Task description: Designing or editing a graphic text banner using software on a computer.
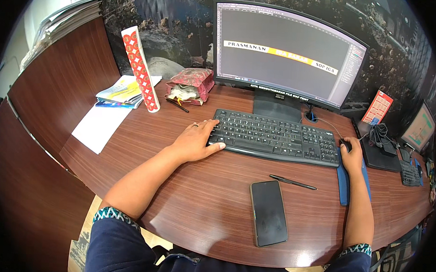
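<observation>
Hands sit mid computer work at frame centre: left hand (pixel 196 141) rests loosely spread on the black keyboard (pixel 276 137), right hand (pixel 351 154) cups the mouse (pixel 344 143), suggesting pointer-and-key input.

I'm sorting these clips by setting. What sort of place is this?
Most likely an office desk for design work: a monitor showing a layout program, a keyboard under the left hand, and stacked papers on the wooden desk.

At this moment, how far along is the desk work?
Done: a long banner strip already sits on the monitor. In hand: the left hand rests on the keyboard, and the right hand covers the mouse. Left: can't tell; phone and pen lie untouched.
</observation>
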Demonstrator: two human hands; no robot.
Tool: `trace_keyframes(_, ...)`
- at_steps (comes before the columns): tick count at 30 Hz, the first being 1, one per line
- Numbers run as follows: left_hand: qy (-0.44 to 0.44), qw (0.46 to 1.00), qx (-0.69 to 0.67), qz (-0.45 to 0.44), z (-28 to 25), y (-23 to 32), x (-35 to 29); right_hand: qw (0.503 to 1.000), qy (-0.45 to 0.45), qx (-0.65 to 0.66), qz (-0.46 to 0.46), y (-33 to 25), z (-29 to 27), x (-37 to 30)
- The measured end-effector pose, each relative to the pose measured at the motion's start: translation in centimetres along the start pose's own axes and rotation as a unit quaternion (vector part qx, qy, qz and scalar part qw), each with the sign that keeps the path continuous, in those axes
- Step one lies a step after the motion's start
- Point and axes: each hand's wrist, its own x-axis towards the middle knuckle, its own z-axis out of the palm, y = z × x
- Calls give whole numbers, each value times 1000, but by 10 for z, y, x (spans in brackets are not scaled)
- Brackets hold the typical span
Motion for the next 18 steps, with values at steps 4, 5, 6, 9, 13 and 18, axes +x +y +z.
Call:
trace_keyframes(4, -1, 1000, 3, -4, -1, 1, -1, 1000, -3, 5, -2, -5, -1, 0)
trace_keyframes(5, -4, 1000, 0, -5, -1, 1, -1, 1000, -7, 6, -4, -6, -2, 0)
trace_keyframes(6, -4, 1000, 0, -5, -1, 0, -1, 1000, -7, 6, -5, -6, -2, 0)
trace_keyframes(9, -2, 1000, 6, -3, 0, 0, 0, 1000, -15, 6, -1, -4, -2, 1)
trace_keyframes(13, -8, 1000, 10, -8, 0, 1, 0, 1000, -11, -1, -10, -1, -1, 1)
trace_keyframes(18, -1, 1000, 15, -5, 0, 0, -1, 1000, -9, 8, -9, -3, 0, 0)
